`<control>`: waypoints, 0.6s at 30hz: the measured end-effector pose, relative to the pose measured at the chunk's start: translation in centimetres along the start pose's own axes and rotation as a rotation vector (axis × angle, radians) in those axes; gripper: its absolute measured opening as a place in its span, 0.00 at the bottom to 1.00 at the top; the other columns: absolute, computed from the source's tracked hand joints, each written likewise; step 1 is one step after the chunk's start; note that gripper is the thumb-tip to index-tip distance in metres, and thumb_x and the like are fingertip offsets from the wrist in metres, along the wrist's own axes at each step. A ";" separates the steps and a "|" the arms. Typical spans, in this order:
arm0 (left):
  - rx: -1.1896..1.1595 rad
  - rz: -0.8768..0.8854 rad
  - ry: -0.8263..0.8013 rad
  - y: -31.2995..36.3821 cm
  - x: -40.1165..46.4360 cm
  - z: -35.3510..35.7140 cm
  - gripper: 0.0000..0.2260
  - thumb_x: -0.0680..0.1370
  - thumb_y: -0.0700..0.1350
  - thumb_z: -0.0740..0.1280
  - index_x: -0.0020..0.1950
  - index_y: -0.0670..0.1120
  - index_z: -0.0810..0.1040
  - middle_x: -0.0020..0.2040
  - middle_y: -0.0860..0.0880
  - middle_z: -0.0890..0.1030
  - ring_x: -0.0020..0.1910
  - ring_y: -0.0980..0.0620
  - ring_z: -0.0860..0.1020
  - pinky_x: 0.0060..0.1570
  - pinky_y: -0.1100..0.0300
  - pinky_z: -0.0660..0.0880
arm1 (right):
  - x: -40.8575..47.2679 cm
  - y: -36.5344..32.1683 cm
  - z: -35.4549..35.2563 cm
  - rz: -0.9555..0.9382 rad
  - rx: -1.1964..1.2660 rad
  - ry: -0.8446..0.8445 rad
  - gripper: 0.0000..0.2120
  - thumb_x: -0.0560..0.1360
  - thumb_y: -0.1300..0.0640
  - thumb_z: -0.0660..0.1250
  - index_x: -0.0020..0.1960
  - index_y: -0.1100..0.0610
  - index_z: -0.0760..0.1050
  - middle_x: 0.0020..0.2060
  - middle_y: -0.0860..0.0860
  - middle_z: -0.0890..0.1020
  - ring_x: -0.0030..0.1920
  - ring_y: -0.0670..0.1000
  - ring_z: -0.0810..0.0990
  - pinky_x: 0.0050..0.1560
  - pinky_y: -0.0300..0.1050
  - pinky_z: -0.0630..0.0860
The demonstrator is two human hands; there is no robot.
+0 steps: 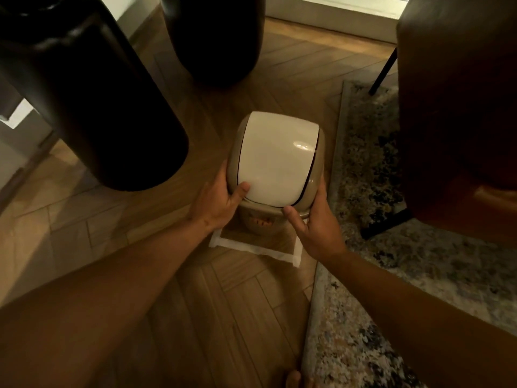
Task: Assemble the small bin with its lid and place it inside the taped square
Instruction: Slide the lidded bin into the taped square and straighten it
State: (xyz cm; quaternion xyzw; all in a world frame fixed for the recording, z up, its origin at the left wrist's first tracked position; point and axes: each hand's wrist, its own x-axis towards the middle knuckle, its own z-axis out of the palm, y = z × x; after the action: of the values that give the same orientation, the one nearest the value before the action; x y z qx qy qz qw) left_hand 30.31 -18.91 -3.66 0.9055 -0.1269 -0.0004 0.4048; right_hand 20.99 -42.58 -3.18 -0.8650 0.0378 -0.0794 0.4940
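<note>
A small beige bin (256,221) stands on the wooden floor, topped by its beige lid frame with a white swing flap (275,161). Its base sits within a square of white tape (251,247), whose near edge and corners show in front of it. My left hand (216,198) grips the lid's left side, thumb resting on the flap's near corner. My right hand (314,219) grips the lid's right side, thumb on the front rim. The far part of the tape is hidden behind the bin.
Two tall dark vases, one (92,93) at left and one (215,37) behind, stand close to the bin. A patterned rug (372,169) borders the tape on the right. A brown chair (458,107) with black legs stands on the rug.
</note>
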 end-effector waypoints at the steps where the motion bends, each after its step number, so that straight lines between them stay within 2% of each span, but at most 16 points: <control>1: 0.007 -0.002 0.001 0.0 0.8 0.1 0.37 0.76 0.75 0.56 0.79 0.57 0.54 0.70 0.48 0.76 0.64 0.44 0.78 0.56 0.48 0.78 | 0.8 0.1 -0.1 0.001 -0.002 0.002 0.48 0.77 0.33 0.70 0.85 0.38 0.43 0.75 0.27 0.67 0.73 0.33 0.71 0.67 0.34 0.73; 3: 0.003 0.002 -0.007 0.3 2.4 0.3 0.39 0.75 0.74 0.56 0.80 0.55 0.55 0.71 0.47 0.75 0.65 0.44 0.78 0.58 0.46 0.78 | 2.3 0.6 -0.2 0.006 -0.012 0.006 0.49 0.77 0.32 0.70 0.85 0.39 0.42 0.76 0.33 0.69 0.73 0.36 0.73 0.68 0.43 0.76; 7: -0.043 0.035 -0.035 0.5 5.2 -0.1 0.42 0.74 0.73 0.59 0.80 0.50 0.56 0.70 0.45 0.76 0.65 0.45 0.78 0.56 0.57 0.75 | 5.4 1.2 -0.1 -0.012 -0.031 0.014 0.50 0.77 0.32 0.70 0.86 0.42 0.42 0.78 0.40 0.70 0.74 0.41 0.73 0.71 0.50 0.77; 10: -0.051 0.058 -0.086 0.5 6.6 -0.4 0.42 0.75 0.68 0.64 0.82 0.51 0.52 0.72 0.45 0.74 0.67 0.45 0.76 0.58 0.60 0.72 | 6.8 1.8 -0.1 -0.019 0.010 0.011 0.51 0.77 0.36 0.73 0.86 0.44 0.41 0.79 0.42 0.69 0.75 0.40 0.72 0.72 0.45 0.75; 12: -0.063 0.075 -0.119 0.8 7.4 -0.3 0.42 0.76 0.66 0.66 0.82 0.53 0.48 0.72 0.45 0.74 0.66 0.45 0.77 0.63 0.54 0.75 | 7.5 2.3 -0.2 -0.005 0.035 0.016 0.52 0.78 0.38 0.72 0.86 0.44 0.39 0.80 0.43 0.67 0.76 0.39 0.70 0.73 0.39 0.72; 15: -0.102 0.067 -0.131 1.3 9.5 -0.2 0.43 0.76 0.67 0.66 0.82 0.56 0.47 0.72 0.48 0.75 0.67 0.48 0.76 0.64 0.48 0.75 | 9.3 2.4 -0.2 0.004 0.044 0.033 0.50 0.78 0.37 0.71 0.86 0.44 0.40 0.79 0.43 0.69 0.74 0.36 0.71 0.69 0.29 0.71; 18: -0.202 0.017 -0.189 1.7 12.2 0.0 0.42 0.76 0.65 0.68 0.82 0.56 0.49 0.73 0.49 0.73 0.68 0.51 0.75 0.66 0.46 0.74 | 11.9 2.1 -0.2 0.033 0.059 0.069 0.46 0.79 0.40 0.72 0.86 0.43 0.45 0.76 0.44 0.75 0.70 0.37 0.77 0.67 0.35 0.76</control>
State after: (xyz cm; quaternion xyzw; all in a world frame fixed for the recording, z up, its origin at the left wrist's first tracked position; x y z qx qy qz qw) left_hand 41.75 -22.80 -1.15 0.8549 -0.1714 -0.0951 0.4803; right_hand 32.71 -45.52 -3.71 -0.8460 0.0666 -0.1021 0.5190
